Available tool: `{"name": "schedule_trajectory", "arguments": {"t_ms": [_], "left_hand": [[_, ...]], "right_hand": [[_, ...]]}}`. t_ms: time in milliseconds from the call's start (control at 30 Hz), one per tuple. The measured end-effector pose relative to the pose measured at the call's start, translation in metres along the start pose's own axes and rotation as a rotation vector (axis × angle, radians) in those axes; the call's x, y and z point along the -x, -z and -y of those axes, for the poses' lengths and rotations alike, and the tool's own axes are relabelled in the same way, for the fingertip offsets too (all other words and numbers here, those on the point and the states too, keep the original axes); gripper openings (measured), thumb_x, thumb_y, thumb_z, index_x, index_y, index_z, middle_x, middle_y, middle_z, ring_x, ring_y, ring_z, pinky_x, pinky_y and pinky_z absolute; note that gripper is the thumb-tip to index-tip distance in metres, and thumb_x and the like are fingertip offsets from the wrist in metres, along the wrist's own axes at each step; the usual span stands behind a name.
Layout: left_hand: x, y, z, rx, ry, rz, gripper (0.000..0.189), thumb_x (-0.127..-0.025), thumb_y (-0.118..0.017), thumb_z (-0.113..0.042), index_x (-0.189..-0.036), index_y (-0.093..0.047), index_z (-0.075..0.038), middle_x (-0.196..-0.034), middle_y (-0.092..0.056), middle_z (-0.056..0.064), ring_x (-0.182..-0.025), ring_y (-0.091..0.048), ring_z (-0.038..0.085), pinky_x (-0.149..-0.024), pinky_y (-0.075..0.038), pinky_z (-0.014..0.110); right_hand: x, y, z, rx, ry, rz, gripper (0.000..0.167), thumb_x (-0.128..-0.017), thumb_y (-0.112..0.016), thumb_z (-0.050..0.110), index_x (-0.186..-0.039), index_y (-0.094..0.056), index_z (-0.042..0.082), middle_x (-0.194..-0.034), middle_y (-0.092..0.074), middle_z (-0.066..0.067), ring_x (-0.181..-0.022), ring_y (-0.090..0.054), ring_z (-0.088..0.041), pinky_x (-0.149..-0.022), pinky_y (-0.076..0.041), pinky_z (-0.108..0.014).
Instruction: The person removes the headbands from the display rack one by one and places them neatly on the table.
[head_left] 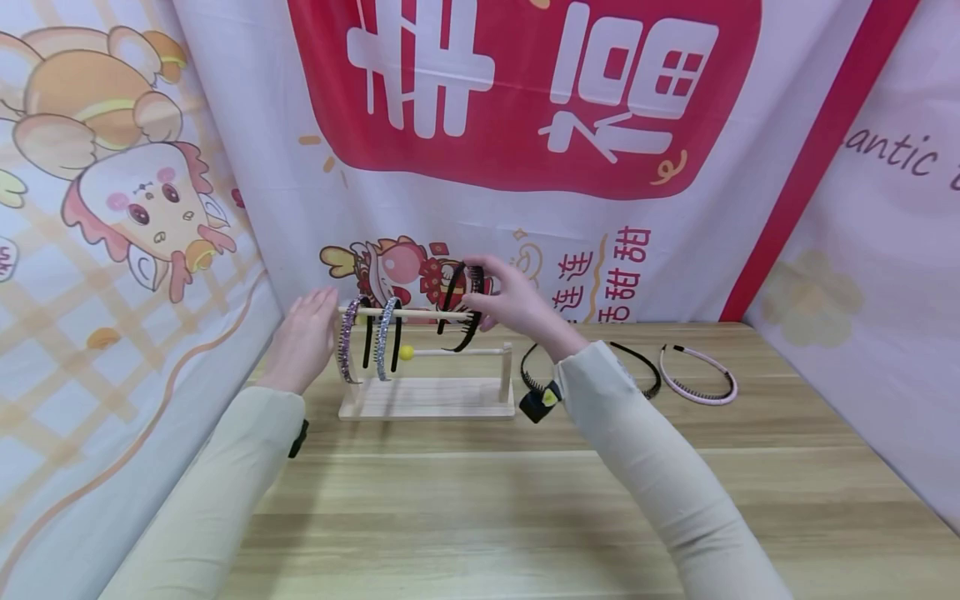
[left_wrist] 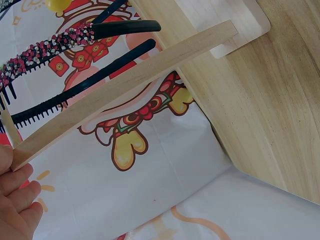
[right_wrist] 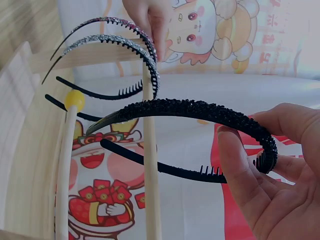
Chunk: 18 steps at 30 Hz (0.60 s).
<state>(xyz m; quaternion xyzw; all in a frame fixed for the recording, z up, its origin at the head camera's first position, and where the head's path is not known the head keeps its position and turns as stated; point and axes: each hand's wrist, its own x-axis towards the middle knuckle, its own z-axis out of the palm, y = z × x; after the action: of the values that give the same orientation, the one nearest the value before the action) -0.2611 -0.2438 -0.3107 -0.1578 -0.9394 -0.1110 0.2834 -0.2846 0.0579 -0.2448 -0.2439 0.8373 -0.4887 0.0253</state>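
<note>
My right hand pinches a black glittery headband with comb teeth between thumb and fingers. In the right wrist view, its two arms lie on either side of the stand's upper rod. Fingers of my left hand touch the top of a wooden upright at the stand's left end. A pink-and-silver beaded headband and a silver glittery headband hang on the upper rod near that hand. The wooden stand's base rests on the table.
Right of the stand, a black headband lies partly hidden behind my right forearm. Further right is a pale pink headband. A lower rod with a yellow ball sits below the upper one. Printed cloth surrounds the wooden table.
</note>
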Motion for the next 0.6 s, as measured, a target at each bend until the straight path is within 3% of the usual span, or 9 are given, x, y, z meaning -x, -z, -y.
{"name": "schedule_trajectory", "arguments": {"t_ms": [167,600], "left_hand": [[-0.001,-0.002,0.001,-0.002,0.005,0.007,0.038,-0.098,-0.039,-0.008,-0.131,-0.039,0.012,-0.134,-0.039,0.029,-0.125,-0.034,0.043,-0.11,-0.016,0.048],[-0.001,-0.003,0.002,-0.004,0.002,-0.003,0.038,-0.098,-0.04,-0.007,-0.131,-0.039,0.012,-0.134,-0.039,0.029,-0.124,-0.035,0.043,-0.11,-0.016,0.048]], "right_hand": [[0.006,0.011,-0.002,-0.001,-0.002,-0.012,0.061,-0.088,-0.063,0.017,-0.141,-0.035,0.02,-0.147,-0.026,-0.013,-0.063,-0.063,-0.028,-0.069,-0.055,-0.032],[0.019,0.037,-0.018,-0.027,0.053,-0.078,0.057,-0.087,-0.063,0.011,-0.139,-0.039,0.014,-0.138,-0.039,-0.011,-0.064,-0.062,-0.028,-0.06,-0.057,-0.037]]}}
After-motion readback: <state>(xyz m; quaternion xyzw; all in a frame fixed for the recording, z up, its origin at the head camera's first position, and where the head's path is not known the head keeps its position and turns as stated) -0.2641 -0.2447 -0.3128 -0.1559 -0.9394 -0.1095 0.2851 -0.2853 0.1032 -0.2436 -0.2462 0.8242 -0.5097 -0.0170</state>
